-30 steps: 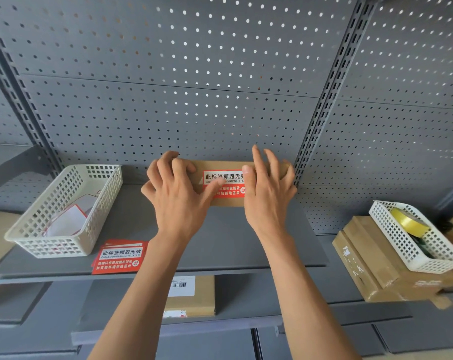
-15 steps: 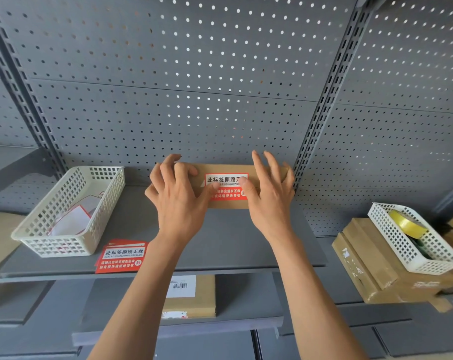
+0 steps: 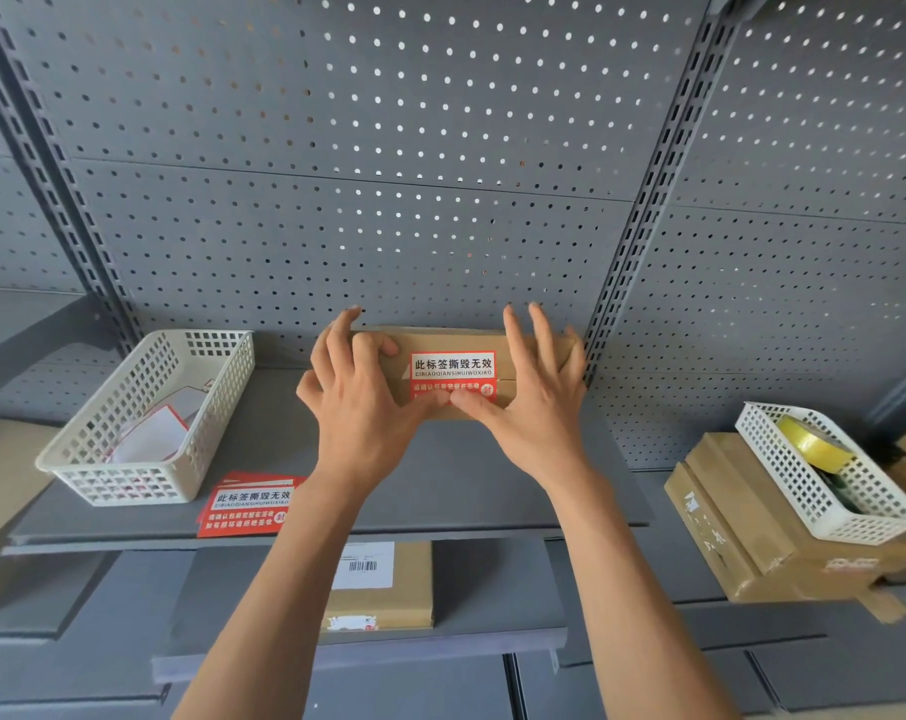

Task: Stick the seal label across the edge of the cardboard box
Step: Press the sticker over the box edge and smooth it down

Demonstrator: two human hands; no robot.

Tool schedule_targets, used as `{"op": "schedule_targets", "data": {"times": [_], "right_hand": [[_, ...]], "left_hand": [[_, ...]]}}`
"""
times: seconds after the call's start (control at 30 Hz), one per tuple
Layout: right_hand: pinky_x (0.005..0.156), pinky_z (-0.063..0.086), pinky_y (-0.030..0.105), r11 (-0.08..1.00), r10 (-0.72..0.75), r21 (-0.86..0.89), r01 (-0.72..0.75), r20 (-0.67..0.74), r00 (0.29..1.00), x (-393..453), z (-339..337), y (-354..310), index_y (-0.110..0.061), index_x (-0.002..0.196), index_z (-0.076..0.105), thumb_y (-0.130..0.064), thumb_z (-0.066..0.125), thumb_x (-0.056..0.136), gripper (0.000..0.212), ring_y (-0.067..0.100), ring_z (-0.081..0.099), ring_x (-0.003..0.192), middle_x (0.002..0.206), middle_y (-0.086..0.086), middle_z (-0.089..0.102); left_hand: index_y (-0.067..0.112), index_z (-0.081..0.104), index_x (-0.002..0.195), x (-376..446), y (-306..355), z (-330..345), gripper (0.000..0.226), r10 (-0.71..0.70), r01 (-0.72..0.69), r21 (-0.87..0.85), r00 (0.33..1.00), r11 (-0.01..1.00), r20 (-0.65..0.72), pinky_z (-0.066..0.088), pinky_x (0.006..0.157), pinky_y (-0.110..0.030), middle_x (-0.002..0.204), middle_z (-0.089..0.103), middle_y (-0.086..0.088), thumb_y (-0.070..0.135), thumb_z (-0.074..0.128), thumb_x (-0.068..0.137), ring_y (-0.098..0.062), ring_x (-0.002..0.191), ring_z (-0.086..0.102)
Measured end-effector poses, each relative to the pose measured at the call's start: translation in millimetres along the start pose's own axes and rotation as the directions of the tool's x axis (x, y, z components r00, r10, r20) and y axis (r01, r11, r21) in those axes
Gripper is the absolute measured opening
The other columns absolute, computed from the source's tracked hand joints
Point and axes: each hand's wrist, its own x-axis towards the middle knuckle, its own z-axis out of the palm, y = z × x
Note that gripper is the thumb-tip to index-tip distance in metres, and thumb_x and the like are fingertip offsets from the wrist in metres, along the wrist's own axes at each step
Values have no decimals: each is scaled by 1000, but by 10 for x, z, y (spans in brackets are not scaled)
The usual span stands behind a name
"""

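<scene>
A flat brown cardboard box (image 3: 440, 340) lies at the back of the grey shelf (image 3: 264, 444), against the perforated panel. A red and white seal label (image 3: 453, 367) is stuck over its top and front face, across the edge. My left hand (image 3: 360, 402) rests on the box's left end, fingers over the top. My right hand (image 3: 536, 402) covers the right end the same way. Both thumbs meet on the label's lower edge, pressing it against the front face.
A white plastic basket (image 3: 144, 418) with papers stands at the shelf's left. A stack of red seal labels (image 3: 248, 504) lies near the front edge. A labelled box (image 3: 381, 584) sits on the lower shelf. At right, a basket (image 3: 825, 475) with yellow tape rests on stacked boxes (image 3: 752, 527).
Both thumbs have slid down from the label's sides to meet at its lower edge. The fingers stay on top of the box, which has not moved.
</scene>
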Motion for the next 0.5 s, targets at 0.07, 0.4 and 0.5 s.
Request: {"op": "schedule_targets", "data": {"times": [0.07,0.4,0.5], "right_hand": [[118,19,56,1000,-12,-7,12,13,1000,-2,-6,36,-41,158,12,-74,65,73,106,35,3,150,167,-16,3],[119,22,55,998,-67,14,66,31,997,-43,-15,164,-40,157,17,-53,71,82,94,33,8,149,167,-21,1],[119,21,53,997,-77,33,76,30,997,-64,-12,185,-39,157,20,-44,71,86,88,32,8,149,168,-19,4]], "left_hand": [[23,47,109,2,-20,-10,71,2,-1,-22,1000,1000,25,25,106,-53,158,25,2,62,84,63,-24,146,19],[21,50,113,-35,-107,-79,64,46,-40,-63,994,997,96,24,107,-50,161,20,1,36,90,65,-26,146,16],[19,50,113,-49,-131,-89,62,50,-43,-66,992,997,117,25,107,-53,161,20,0,30,90,67,-26,146,16]]}}
